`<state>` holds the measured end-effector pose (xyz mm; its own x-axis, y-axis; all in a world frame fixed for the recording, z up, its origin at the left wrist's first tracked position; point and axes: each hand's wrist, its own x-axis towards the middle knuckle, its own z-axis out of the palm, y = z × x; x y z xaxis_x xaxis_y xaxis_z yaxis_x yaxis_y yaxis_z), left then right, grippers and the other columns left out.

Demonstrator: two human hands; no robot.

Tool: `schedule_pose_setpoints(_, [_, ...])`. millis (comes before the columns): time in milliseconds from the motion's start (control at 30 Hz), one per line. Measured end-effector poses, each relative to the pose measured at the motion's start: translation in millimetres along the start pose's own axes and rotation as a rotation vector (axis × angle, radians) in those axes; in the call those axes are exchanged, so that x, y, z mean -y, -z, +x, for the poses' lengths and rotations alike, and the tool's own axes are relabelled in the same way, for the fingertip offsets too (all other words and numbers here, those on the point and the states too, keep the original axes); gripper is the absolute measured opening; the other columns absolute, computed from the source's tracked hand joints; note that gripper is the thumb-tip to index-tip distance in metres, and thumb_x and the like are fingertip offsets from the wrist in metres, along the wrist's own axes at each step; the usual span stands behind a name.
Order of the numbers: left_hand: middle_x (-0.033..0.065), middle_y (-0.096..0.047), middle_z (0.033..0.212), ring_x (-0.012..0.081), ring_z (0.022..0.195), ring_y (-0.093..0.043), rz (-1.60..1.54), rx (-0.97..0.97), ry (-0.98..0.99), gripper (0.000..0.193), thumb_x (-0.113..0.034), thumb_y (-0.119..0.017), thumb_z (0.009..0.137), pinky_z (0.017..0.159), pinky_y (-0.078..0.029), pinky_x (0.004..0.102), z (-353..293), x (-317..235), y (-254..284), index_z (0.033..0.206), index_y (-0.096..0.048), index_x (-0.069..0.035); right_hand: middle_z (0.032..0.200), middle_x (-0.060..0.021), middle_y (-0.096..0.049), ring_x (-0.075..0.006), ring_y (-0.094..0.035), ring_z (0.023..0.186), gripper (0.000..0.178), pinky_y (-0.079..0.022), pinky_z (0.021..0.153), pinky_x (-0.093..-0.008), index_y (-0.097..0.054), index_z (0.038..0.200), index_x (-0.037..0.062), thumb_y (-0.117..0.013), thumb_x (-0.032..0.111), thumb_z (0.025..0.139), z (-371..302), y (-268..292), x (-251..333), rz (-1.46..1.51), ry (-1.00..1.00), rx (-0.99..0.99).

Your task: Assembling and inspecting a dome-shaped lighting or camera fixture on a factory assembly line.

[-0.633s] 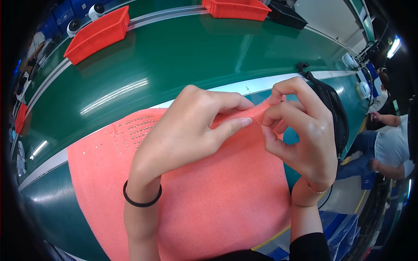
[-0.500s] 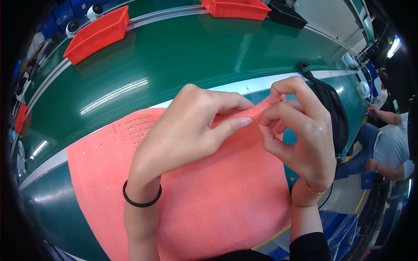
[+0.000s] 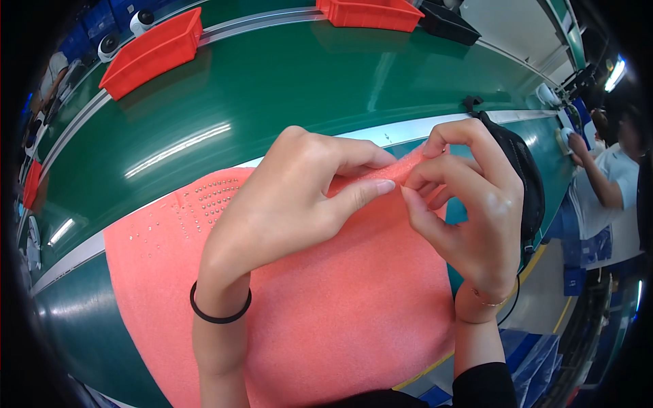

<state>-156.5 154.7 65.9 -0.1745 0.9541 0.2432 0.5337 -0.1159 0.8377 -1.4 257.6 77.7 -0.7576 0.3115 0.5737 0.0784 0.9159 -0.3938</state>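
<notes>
A soft pink foam sheet (image 3: 347, 292) lies before me, its far edge lifted and bent up between my hands. My left hand (image 3: 286, 197) pinches that raised edge between thumb and fingers. On the right, my right hand (image 3: 479, 204) has its fingers curled around the sheet's far right corner, the thumb tip close below the fingertips. A tiny dark bead-like dot shows by its index finger; whether the fingers hold it I cannot tell. Rows of small shiny metal studs (image 3: 216, 197) sit in the sheet's upper left part, with fainter scattered dots beside them.
Beyond the sheet runs a green conveyor belt (image 3: 272, 88) with a metal rail. Red trays (image 3: 153, 54) and a black tray (image 3: 449, 24) stand along its far side. A black bag (image 3: 513, 163) lies right of my right hand. A co-worker (image 3: 605, 170) is at far right.
My right hand has shifted very slightly right, its thumb still near the sheet's edge. My left hand keeps its pinch. At far right, the co-worker has moved, with an arm now raised.
</notes>
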Motion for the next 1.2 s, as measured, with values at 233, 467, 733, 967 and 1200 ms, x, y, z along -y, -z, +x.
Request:
schedule_pose_setpoints(233, [0.0141, -0.069, 0.084, 0.0189, 0.075, -0.067, -0.009, -0.013, -0.005, 0.02, -0.005, -0.063, 0.081, 0.074, -0.054, 0.0286, -1.3, -0.7, 0.2, 0.098, -0.066, 0.003, 0.088, -0.0063, -0.052, -0.0098, -0.06, 0.059, 0.017, -0.045, 0.051, -0.0203, -0.058, 0.071, -0.001, -0.068, -0.012, 0.062, -0.5, -0.9, 0.0, -0.022, 0.021, -0.042])
schedule_pose_setpoints(467, [0.014, -0.069, 0.083, 0.0194, 0.074, -0.067, -0.005, -0.004, -0.02, 0.02, -0.004, -0.064, 0.08, 0.072, -0.054, 0.0282, -1.3, 1.5, -0.8, 0.099, -0.066, 0.003, 0.087, -0.0069, -0.052, -0.011, -0.059, 0.059, 0.019, -0.044, 0.051, -0.0226, -0.057, 0.07, -0.0008, -0.069, -0.011, 0.059, -1.0, 3.0, 3.5, -0.101, 0.047, -0.006])
schedule_pose_setpoints(733, [0.0118, -0.065, 0.07, 0.0188, 0.064, -0.063, 0.001, 0.034, 0.001, 0.008, -0.001, -0.065, 0.077, 0.067, -0.052, 0.0271, -0.5, -0.8, -1.1, 0.084, -0.063, 0.003, 0.086, -0.0069, -0.054, -0.0123, -0.058, 0.057, 0.02, -0.043, 0.05, -0.0225, -0.055, 0.068, 0.0011, -0.068, -0.008, 0.056, -1.3, 9.7, 1.2, -0.091, 0.1, 0.061])
schedule_pose_setpoints(967, [0.0116, -0.061, 0.065, 0.0208, 0.056, -0.056, 0.068, -0.003, -0.141, 0.007, 0.005, -0.064, 0.074, 0.054, -0.044, 0.028, -0.9, 2.2, -5.1, 0.08, -0.063, 0.002, 0.09, -0.0074, -0.058, -0.0126, -0.059, 0.055, 0.017, -0.043, 0.047, -0.0232, -0.055, 0.066, 0.0024, -0.069, -0.005, 0.058, -0.5, 12.9, -0.5, -0.128, 0.165, 0.145])
schedule_pose_setpoints(1200, [0.0122, -0.059, 0.064, 0.0215, 0.053, -0.052, 0.088, -0.021, -0.181, 0.013, 0.01, -0.06, 0.069, 0.05, -0.04, 0.029, -1.1, 6.5, -8.0, 0.078, -0.062, 0.001, 0.09, -0.0096, -0.063, -0.0133, -0.059, 0.054, 0.017, -0.047, 0.048, -0.0227, -0.058, 0.066, 0.0025, -0.07, -0.006, 0.057, 0.7, 15.1, -0.3, -0.054, 0.166, 0.158])
